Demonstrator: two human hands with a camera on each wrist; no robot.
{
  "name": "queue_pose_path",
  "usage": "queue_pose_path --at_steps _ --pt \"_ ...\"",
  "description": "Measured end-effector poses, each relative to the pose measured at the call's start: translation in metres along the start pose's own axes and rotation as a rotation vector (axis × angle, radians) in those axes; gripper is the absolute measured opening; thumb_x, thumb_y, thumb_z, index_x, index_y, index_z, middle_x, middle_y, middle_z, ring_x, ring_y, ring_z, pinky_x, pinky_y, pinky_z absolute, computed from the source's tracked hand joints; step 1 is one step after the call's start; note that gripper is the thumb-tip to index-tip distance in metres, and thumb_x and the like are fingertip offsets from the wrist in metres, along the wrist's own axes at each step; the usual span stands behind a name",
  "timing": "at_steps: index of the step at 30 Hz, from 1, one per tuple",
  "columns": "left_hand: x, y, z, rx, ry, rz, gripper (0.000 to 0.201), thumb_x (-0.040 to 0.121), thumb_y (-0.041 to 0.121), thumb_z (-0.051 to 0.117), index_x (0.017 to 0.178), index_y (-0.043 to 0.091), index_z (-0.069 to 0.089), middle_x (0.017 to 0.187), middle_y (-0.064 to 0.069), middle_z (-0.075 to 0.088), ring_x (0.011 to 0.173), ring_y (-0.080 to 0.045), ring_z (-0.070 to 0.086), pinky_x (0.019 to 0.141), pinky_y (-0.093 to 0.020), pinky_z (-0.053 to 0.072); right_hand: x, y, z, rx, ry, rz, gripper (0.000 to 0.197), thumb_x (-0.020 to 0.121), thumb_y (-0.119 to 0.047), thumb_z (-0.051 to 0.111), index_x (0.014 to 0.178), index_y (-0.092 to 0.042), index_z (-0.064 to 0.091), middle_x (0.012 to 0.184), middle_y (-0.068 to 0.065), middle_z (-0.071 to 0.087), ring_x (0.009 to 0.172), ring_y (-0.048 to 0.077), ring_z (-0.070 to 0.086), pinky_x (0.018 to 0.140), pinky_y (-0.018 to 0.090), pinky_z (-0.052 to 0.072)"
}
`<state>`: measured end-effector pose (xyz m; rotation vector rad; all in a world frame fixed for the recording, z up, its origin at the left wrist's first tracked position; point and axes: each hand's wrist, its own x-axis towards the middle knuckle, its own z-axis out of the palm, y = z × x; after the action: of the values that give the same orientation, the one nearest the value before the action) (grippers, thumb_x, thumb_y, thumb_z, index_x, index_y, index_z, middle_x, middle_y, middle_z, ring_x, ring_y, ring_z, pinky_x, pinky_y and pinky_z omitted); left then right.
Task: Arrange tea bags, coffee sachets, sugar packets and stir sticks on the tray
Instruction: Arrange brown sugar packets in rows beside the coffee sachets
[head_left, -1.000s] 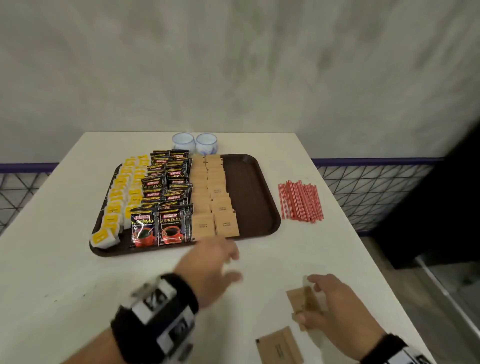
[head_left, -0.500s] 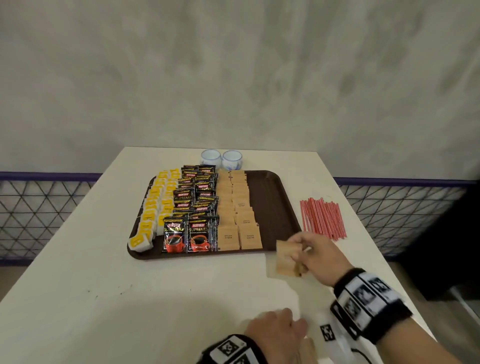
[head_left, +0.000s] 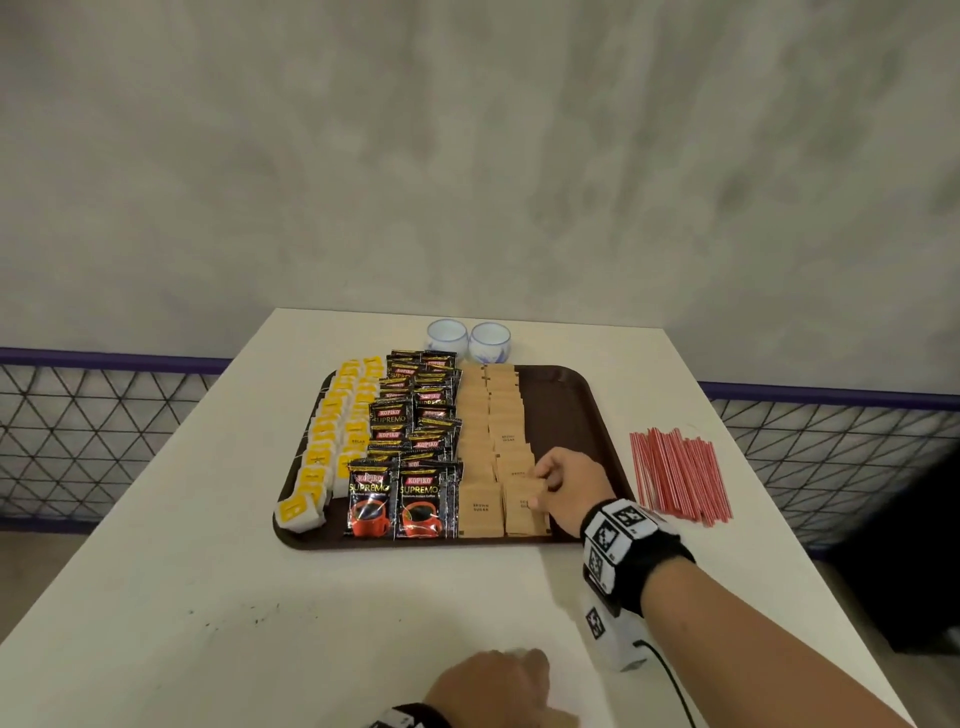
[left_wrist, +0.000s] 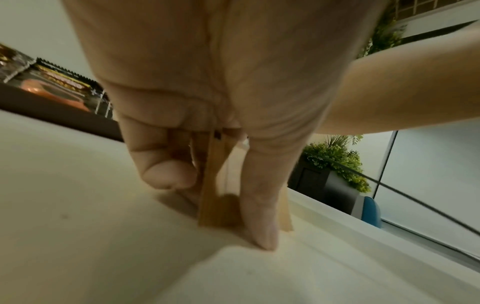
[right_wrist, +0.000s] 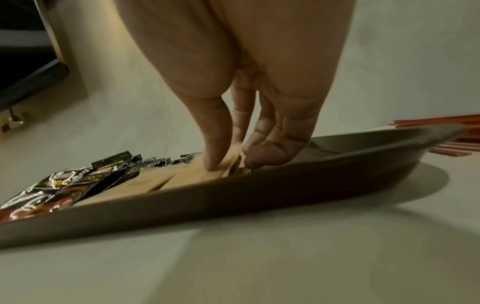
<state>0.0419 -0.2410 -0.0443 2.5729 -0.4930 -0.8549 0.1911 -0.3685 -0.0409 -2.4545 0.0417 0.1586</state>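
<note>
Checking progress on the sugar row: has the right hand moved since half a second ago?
Yes. The right hand went from the table, off the tray, onto it, at the near sugar packets.

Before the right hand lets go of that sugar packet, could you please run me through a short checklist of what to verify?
1. Right hand over the tray: ok.
2. Sugar packet pinched by the right hand, at the near end of the brown sugar rows: ok.
3. Packet lying flat and square with the row: cannot tell, fingers hide it.
4. Left hand holds further packets on the table: ok.
5. Stir sticks on the tray: not ok, they lie on the table beside it.
</note>
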Motion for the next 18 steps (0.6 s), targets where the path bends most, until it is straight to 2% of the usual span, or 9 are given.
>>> queue_pose_path --at_steps 1,2,4,6,8,11,13,15,18 --pt "-0.001 -0.004 -0.008 -0.041 -0.017 -0.010 0.030 0.094 0.042 0.044 0.105 0.014 0.047 0.082 0.005 0.044 0.091 -0.020 0.050 0.081 -0.030 0.040 -0.002 0.001 -0.002 -0.010 0.017 -0.006 0.028 0.076 -0.008 0.075 0.090 -0.023 0.056 0.087 -0.009 0.047 0.080 0.009 0.051 0.058 0.010 0.033" --pt "-0.002 -0.009 -0.015 -0.092 -0.001 -0.008 0.021 0.094 0.029 0.046 0.110 0.016 0.047 0.092 0.002 0.051 0.098 -0.024 0.054 0.087 -0.031 0.042 -0.006 0.001 -0.005 -0.020 0.039 -0.016 0.033 0.074 -0.012 0.078 0.095 -0.023 0.056 0.094 -0.007 0.047 0.086 0.009 0.050 0.063 0.012 0.034" --pt "-0.002 -0.023 -0.026 -0.171 0.127 -0.021 0.019 0.093 0.018 0.047 0.111 0.020 0.051 0.109 -0.004 0.059 0.105 -0.025 0.058 0.094 -0.032 0.046 -0.016 0.003 -0.012 0.008 0.063 -0.031 0.036 0.075 -0.018 0.079 0.102 -0.024 0.055 0.099 -0.005 0.050 0.088 0.008 0.050 0.069 0.014 0.036" --pt "0.001 -0.034 -0.043 -0.246 0.335 -0.005 0.020 0.093 0.015 0.048 0.110 0.019 0.058 0.109 -0.004 0.063 0.102 -0.021 0.059 0.093 -0.031 0.048 -0.029 0.005 -0.018 0.110 0.017 -0.050 0.031 0.077 -0.020 0.077 0.100 -0.025 0.057 0.096 -0.004 0.056 0.083 0.008 0.053 0.066 0.014 0.038" --pt "0.012 -0.041 -0.064 -0.330 0.474 -0.014 0.024 0.095 0.015 0.047 0.116 0.019 0.060 0.112 0.001 0.061 0.102 -0.014 0.057 0.093 -0.023 0.047 -0.043 0.010 -0.023 0.205 -0.047 -0.069 0.026 0.078 -0.020 0.075 0.098 -0.025 0.059 0.093 -0.001 0.059 0.082 0.011 0.056 0.067 0.016 0.042" --pt "0.032 -0.047 -0.095 -0.262 0.566 -0.061 0.030 0.097 0.016 0.045 0.124 0.020 0.058 0.119 0.003 0.054 0.106 -0.010 0.051 0.091 -0.017 0.043 -0.057 0.021 -0.028 0.237 -0.066 -0.062 0.025 0.080 -0.022 0.074 0.101 -0.025 0.060 0.090 0.000 0.061 0.080 0.012 0.058 0.070 0.018 0.044" --pt "0.044 -0.050 -0.106 -0.198 0.582 -0.081 0.030 0.097 0.014 0.046 0.124 0.019 0.059 0.122 0.000 0.056 0.113 -0.015 0.052 0.097 -0.022 0.042 -0.062 0.030 -0.029 0.169 -0.057 -0.038 0.026 0.082 -0.022 0.072 0.103 -0.024 0.058 0.091 -0.003 0.060 0.081 0.009 0.057 0.071 0.017 0.044" --pt "0.054 -0.052 -0.107 -0.180 0.599 -0.118 0.028 0.095 0.010 0.049 0.118 0.018 0.063 0.121 -0.002 0.059 0.112 -0.016 0.055 0.099 -0.025 0.043 -0.066 0.041 -0.029 0.040 -0.068 -0.033 0.031 0.084 -0.023 0.070 0.112 -0.024 0.055 0.099 -0.007 0.056 0.090 0.008 0.056 0.078 0.015 0.044" --pt "0.060 -0.055 -0.102 -0.276 0.661 -0.173 0.014 0.089 0.005 0.053 0.091 0.017 0.061 0.100 -0.002 0.064 0.092 -0.017 0.063 0.079 -0.027 0.055 -0.069 0.054 -0.029 -0.106 -0.084 -0.074 0.040 0.086 -0.025 0.066 0.124 -0.020 0.054 0.112 -0.009 0.049 0.105 0.008 0.052 0.094 0.020 0.043"
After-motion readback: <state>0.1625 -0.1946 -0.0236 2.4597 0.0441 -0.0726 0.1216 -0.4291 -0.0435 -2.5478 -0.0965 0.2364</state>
